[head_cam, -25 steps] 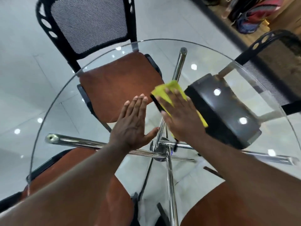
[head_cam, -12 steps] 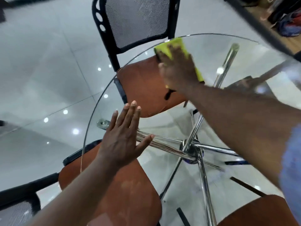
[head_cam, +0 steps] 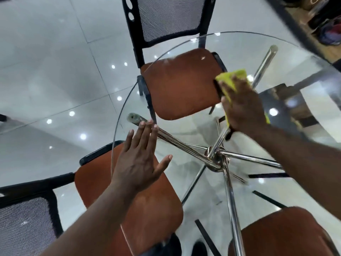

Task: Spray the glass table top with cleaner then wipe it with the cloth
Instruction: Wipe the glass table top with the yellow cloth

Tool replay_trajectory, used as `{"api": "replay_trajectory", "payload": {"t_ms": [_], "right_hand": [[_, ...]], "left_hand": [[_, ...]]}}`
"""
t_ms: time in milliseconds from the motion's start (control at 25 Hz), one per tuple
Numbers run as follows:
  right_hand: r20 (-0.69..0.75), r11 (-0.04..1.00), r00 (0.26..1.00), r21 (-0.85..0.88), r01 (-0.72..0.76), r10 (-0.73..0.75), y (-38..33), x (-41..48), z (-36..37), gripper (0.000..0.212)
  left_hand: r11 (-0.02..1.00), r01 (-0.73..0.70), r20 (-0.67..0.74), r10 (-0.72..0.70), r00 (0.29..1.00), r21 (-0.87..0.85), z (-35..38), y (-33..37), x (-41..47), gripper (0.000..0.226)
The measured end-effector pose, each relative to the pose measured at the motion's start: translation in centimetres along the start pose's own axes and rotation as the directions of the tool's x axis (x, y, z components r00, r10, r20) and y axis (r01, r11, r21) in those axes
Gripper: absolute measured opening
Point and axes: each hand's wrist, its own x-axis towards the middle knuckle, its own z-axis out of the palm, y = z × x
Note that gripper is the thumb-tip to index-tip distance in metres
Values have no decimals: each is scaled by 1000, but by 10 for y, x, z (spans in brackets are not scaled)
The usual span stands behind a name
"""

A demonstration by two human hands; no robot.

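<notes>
My left grip (head_cam: pixel 136 163) rests flat on the counter (head_cam: pixel 230 50) near its left rim. The fingers are straight and close together, the thumb is spread to the side, and it holds nothing. My right grip (head_cam: pixel 245 106) presses the cloth (head_cam: pixel 230 78) against the glass, palm down, fingers extended over it.

The cloth is yellow-green and lies on the far half of the counter, over the front right corner of the far chair (head_cam: pixel 180 84) seen through the glass. Its edges show beyond the fingertips and beside the wrist.

The counter is a round top of clear glass. Beneath it, a chrome frame (head_cam: pixel 215 159) of tubes meets at a central hub.

Brown-seated chairs stand around it. The far chair has a black mesh back. The left chair (head_cam: pixel 147 209) and the right chair (head_cam: pixel 287 233) have their seats partly under the glass.

The floor (head_cam: pixel 55 71) is glossy pale tile carrying reflections of ceiling lights. At the upper right a dark ledge (head_cam: pixel 293 24) borders blurred items; I cannot tell what they are
</notes>
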Motion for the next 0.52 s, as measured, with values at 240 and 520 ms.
{"api": "replay_trajectory", "payload": {"t_ms": [240, 520], "right_hand": [[72, 998, 997, 53, -16, 13, -145, 119, 15, 59], [25, 850, 856, 143, 507, -516, -182, -98, -1, 58]], "left_hand": [[994, 95, -58, -97, 994, -45, 17, -20, -38, 89], [970, 230, -38, -233, 972, -76, 22, -13, -129, 90]]}}
